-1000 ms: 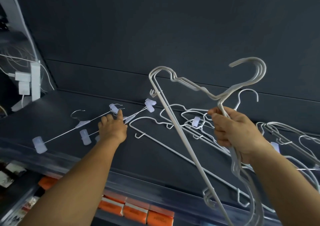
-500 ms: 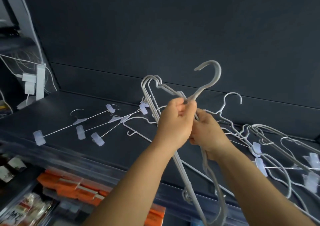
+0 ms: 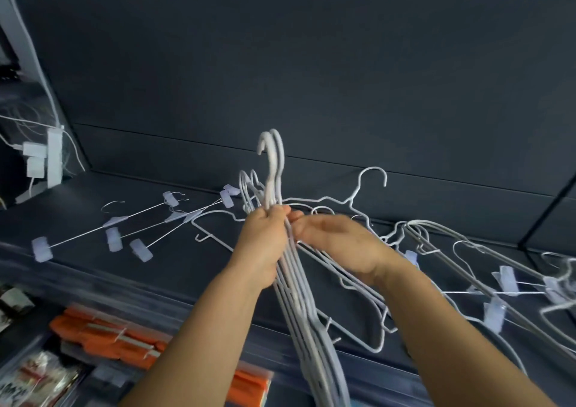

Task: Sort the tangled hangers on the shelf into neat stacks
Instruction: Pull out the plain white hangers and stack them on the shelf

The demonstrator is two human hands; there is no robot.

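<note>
My left hand (image 3: pixel 265 244) grips a bunch of white plastic hangers (image 3: pixel 274 163) just below their hooks, which point up; their bodies hang down past the shelf edge. My right hand (image 3: pixel 339 244) lies beside the bunch, fingers loosely apart, fingertips touching it near the necks. A tangle of white wire hangers (image 3: pixel 367 194) lies on the dark shelf (image 3: pixel 156 269) behind and to the right of my hands. Three clip hangers (image 3: pixel 118 222) lie side by side at the left. More clip hangers (image 3: pixel 505 278) sit in the tangle at the right.
A dark back wall (image 3: pixel 280 79) rises behind the shelf. A white power strip with plugs and cables (image 3: pixel 46 157) hangs at the left end. Below the shelf's front edge are orange packets (image 3: pixel 103 335) and other packaged goods (image 3: pixel 34 378).
My left hand left the clip hangers and took hold of the plastic bunch below the hooks. My right hand loosened its grip. The bunch turned edge-on, hooks upright.
</note>
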